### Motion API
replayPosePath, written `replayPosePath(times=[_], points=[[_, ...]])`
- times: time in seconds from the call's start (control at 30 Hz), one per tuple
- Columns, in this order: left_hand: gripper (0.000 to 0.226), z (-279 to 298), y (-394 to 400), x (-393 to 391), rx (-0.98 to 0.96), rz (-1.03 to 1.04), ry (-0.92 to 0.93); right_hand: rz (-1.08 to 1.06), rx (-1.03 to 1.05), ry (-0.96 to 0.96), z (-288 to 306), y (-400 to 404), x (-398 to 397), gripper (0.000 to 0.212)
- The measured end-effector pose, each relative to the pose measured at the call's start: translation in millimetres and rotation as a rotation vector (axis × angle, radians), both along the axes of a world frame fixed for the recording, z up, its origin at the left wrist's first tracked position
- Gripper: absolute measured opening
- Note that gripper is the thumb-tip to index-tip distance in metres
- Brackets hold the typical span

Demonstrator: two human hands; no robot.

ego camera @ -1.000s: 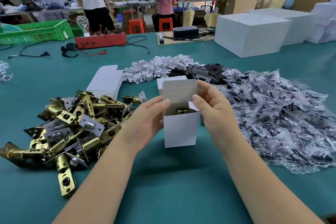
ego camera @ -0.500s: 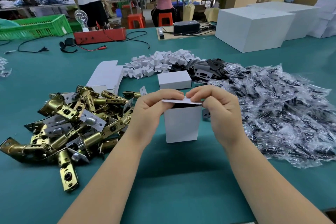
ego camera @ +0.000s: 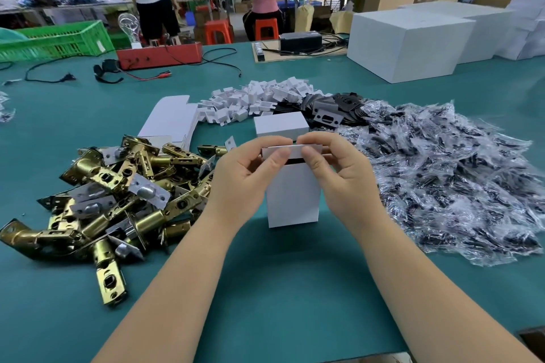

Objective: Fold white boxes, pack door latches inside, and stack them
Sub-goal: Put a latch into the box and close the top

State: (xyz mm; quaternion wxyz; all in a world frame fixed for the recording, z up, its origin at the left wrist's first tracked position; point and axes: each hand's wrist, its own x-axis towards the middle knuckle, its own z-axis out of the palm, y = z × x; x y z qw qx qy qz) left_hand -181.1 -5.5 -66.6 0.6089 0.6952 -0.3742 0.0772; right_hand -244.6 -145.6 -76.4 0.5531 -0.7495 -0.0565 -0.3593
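**Lid flap still proud of the box**

Your left hand [ego camera: 246, 183] and right hand [ego camera: 343, 175] each pinch the lid flap [ego camera: 292, 150] of the upright white box [ego camera: 293, 197] standing on the green table [ego camera: 280, 289] between them. Push unevenly and the flap may crease or the box tip toward the brass latches [ego camera: 118, 194]. A dark gap shows under the lid; the box looks clean and square.

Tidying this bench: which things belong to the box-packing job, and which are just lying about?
Job: white box held by left hand and right hand; brass door latches; flat box blanks; closed box.
Lying about: red tester; green crate; black cable.
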Motion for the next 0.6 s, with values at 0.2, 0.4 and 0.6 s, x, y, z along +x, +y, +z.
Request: replayPosePath(times=[0.2,0.4,0.6], points=[[0.021,8.3,6.1,3.3,-0.023,-0.200,0.194,0.123,0.112,0.083,4.5,-4.9,0.8,0.014],[0.023,7.4,9.6,9.0,-0.013,-0.240,0.433,0.131,0.093,0.101,3.2,-8.6,0.8,0.010],[0.025,5.1,6.7,10.0,-0.020,-0.267,0.510,0.080,-0.152,0.061,3.8,-20.6,-1.8,0.027]])
